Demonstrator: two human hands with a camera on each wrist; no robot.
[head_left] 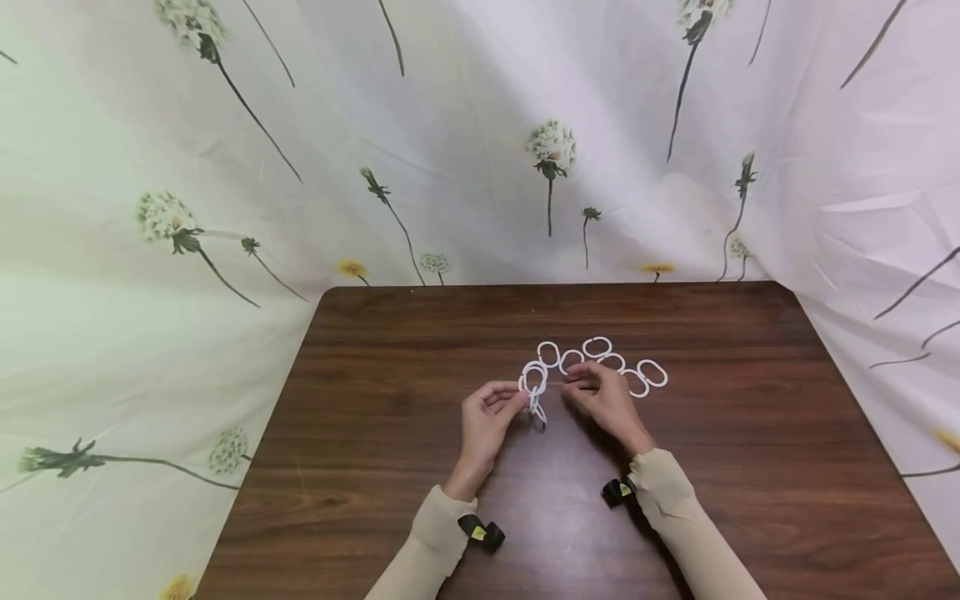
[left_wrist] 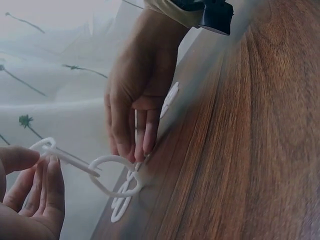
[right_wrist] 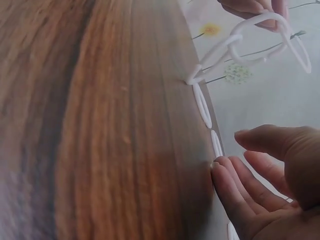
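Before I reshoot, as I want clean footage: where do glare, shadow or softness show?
Head view: pale glare lies on the tabletop between the sleeves, and a dark shadow edges the right one; left wrist view: a hazy strip veils the tabletop along its edge; right wrist view: similar haze there, and the wood grain looks soft.

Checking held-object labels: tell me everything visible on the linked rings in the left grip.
The linked rings form a short chain of at least three white, rounded loops, slender and smooth, apparently plastic. They interlock at differing angles; one is nearly edge-on in the left wrist view. The left grip pinches the chain above the brown table, left of the loose rings in the head view. The right grip is apart from it. Whether the lowest loop touches the table is unclear.
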